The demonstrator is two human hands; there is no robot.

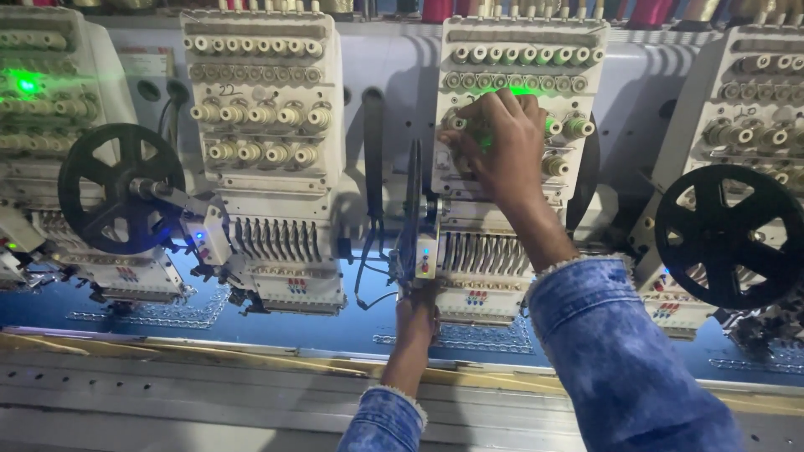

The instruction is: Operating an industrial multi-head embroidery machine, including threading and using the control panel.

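A white embroidery machine head (pixel 502 276) with rows of cream tension knobs stands in front of me. My right hand (pixel 500 146) is raised onto its middle rows of knobs, fingers curled around them where a green light glows. My left hand (pixel 416 314) reaches low under the same head, near the needle bars (pixel 481 253) and a small lit control box (pixel 425 255); its fingers are hidden. Both arms wear blue denim sleeves.
A second head (pixel 266 167) stands to the left, more at both edges. Black spoked reels (pixel 121 188) (pixel 727 237) hang beside the heads. Blue fabric (pixel 335 328) with silver stitched patterns lies below them. A grey metal rail (pixel 167 385) runs along the front.
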